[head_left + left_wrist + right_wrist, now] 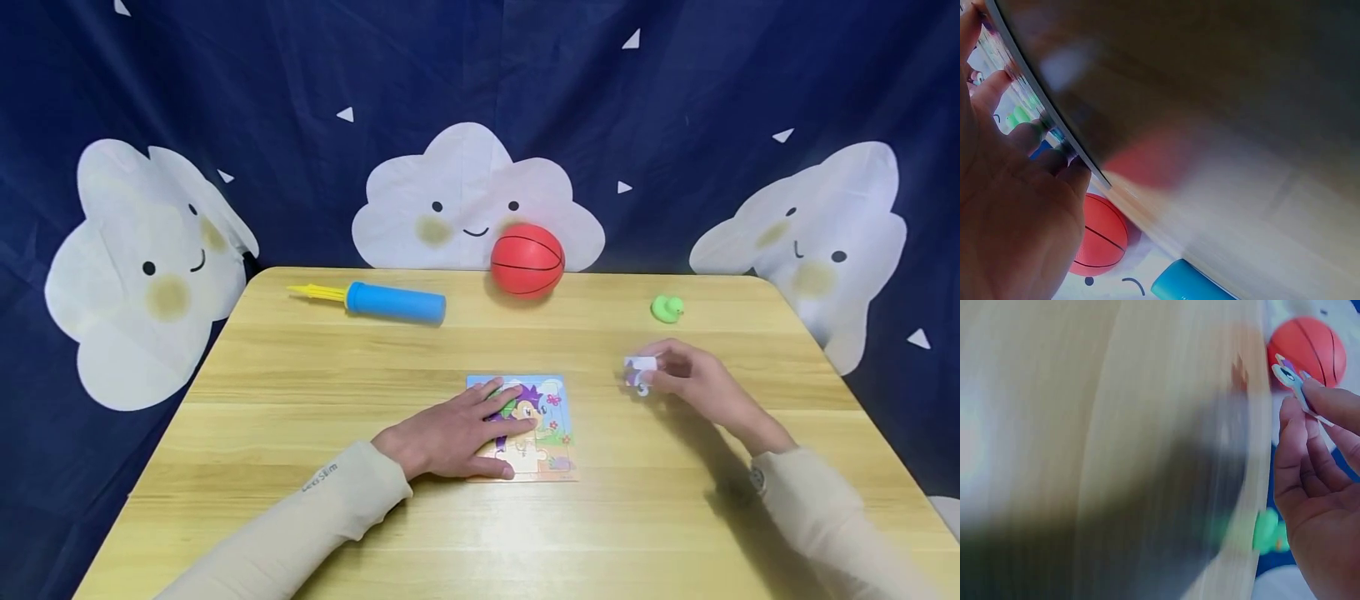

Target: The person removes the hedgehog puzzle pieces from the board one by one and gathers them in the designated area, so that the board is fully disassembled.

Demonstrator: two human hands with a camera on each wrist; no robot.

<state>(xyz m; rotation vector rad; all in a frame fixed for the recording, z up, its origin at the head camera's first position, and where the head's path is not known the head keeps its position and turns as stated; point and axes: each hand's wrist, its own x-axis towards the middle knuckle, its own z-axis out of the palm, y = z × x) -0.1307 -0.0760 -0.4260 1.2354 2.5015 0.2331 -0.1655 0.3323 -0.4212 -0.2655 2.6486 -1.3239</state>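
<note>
A square jigsaw puzzle (557, 433) with a purple-haired cartoon figure lies in the middle of the table. My left hand (461, 433) rests on its left part with fingers spread, covering much of the picture. To the right, my right hand (705, 387) pinches a small puzzle piece (640, 372) between thumb and fingers. That piece (1294, 384) is seen nearly edge-on in the right wrist view, held above the tabletop. In the left wrist view the left palm (1016, 206) shows, and the puzzle is mostly hidden behind the fingers.
Along the back of the wooden table (315, 392) lie a blue hand pump (397, 303) with a yellow nozzle, a red ball (527, 262) and a green toy duck (667, 309). The duck is just beyond my right hand. A dark blue curtain (292, 75) with clouds hangs behind.
</note>
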